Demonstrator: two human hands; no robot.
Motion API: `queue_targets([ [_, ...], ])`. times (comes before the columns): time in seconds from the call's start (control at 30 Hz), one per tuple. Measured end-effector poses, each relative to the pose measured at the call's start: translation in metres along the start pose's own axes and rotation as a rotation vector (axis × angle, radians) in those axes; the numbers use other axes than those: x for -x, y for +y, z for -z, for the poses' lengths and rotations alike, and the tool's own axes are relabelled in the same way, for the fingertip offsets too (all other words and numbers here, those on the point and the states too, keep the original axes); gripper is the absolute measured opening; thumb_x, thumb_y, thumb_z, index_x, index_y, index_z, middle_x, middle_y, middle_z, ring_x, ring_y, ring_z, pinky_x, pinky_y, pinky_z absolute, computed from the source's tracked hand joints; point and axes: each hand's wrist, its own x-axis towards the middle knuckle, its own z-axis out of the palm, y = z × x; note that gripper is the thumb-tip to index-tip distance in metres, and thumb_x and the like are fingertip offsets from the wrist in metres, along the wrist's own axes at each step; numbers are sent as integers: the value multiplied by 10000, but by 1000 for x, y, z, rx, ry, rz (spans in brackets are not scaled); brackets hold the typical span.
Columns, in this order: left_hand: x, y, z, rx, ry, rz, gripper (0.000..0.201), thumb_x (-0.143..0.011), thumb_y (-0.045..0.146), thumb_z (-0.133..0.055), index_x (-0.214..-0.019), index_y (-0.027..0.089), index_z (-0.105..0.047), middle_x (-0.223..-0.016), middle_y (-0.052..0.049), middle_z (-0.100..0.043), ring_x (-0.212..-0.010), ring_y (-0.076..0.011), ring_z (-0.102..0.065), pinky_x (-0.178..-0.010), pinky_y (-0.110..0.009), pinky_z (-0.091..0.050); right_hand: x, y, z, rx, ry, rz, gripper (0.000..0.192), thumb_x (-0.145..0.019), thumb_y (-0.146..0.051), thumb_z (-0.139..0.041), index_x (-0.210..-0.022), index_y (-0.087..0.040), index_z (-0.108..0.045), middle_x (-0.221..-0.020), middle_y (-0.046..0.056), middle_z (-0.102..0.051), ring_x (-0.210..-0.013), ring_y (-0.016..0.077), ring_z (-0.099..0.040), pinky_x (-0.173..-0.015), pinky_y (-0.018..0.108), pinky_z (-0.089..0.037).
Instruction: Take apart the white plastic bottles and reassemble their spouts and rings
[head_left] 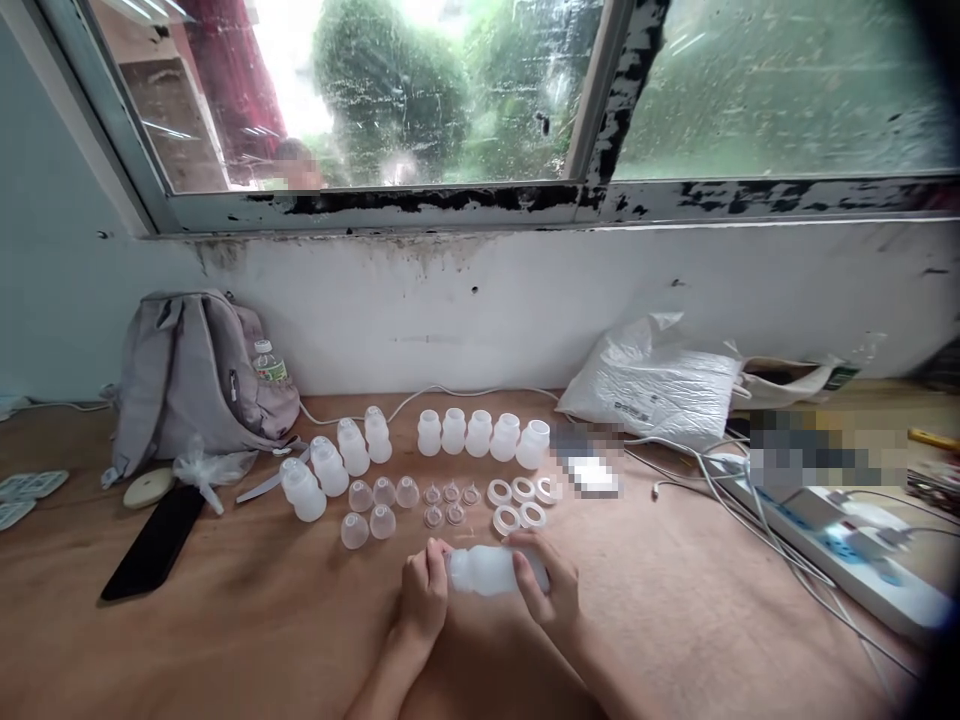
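Observation:
A frosted white baby bottle [487, 570] lies sideways between my hands, just above the table. My left hand [422, 592] is closed around its capped end, at the left. Around the base end curls my right hand [555, 592], thumb in front and fingers over the top. Beyond the hands stand several open bottle bodies [478, 434] in a row. Clear nipples [453, 502], white collar rings [505, 520] and domed caps [382, 521] lie in small groups nearer to me. To the left, several capped bottles [328, 466] stand in a slanting line.
A grey backpack [184, 375] leans at the back left, with a black flat case [154, 545] before it. At the back right sits a white plastic bag [652, 380]. Cables [757, 520] and a power strip [892, 590] run along the right side. A window [390, 100] is above.

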Motion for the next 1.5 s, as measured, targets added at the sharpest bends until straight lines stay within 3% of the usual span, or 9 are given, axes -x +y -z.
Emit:
queue_targets([
  [0.37, -1, -6, 5, -322, 97, -238, 500, -901, 271, -156, -688, 164, -595, -591, -98, -649, -570, -187, -623, -561, -252, -423, -4, -6, -7, -77, -19, -358, 219, -826, -321, -434, -714, -175, -552, -632, 10, -574, -578, 144, -532, -531, 227, -403],
  [0.8, 0, -9, 2, -435, 119, -377, 400, -882, 217, -214, -699, 168, -566, -577, -68, -632, -529, -168, -611, -517, -225, -403, -12, 9, -10, -348, -46, -929, 369, -752, -510, -475, -659, -165, -566, -480, -11, -487, -391, 124, -475, -270, 186, -276],
  [0.93, -1, -5, 1, -382, 140, -307, 414, -887, 254, -200, -689, 175, -555, -568, -65, -619, -530, -170, -600, -522, -234, -393, -12, 5, -8, -339, -34, -790, 331, -786, -448, -458, -660, -163, -571, -512, 0, -522, -410, 123, -494, -285, 185, -300],
  [1.13, -7, -3, 2, -39, 115, 22, 517, -886, 385, -176, -575, 170, -528, -514, -46, -581, -483, -154, -537, -489, -236, -377, -5, 4, 4, -65, -20, -282, 179, -815, -302, -436, -772, -181, -561, -677, 20, -600, -610, 154, -568, -537, 232, -428],
  [1.23, -9, -5, 12, 74, 166, 125, 500, -866, 440, -213, -602, 161, -533, -502, -17, -535, -457, -139, -481, -456, -224, -361, -4, 10, 12, 33, 70, -200, 155, -814, -282, -433, -815, -185, -553, -702, 23, -604, -632, 164, -577, -583, 250, -435],
  [1.4, -14, -11, 26, -117, 352, 8, 320, -779, 481, -447, -822, 172, -520, -558, 34, -479, -487, -122, -458, -494, -218, -381, -6, 20, 17, 105, 177, -256, 174, -828, -292, -414, -836, -189, -554, -782, 42, -636, -700, 187, -600, -597, 263, -441],
  [1.5, -19, -18, 27, -316, 487, -121, 395, -695, 493, -563, -925, 180, -490, -697, 0, -535, -558, -137, -493, -560, -252, -432, -7, 20, 17, 116, 166, -228, 159, -820, -282, -426, -848, -190, -553, -780, 41, -642, -696, 185, -608, -590, 261, -448],
])
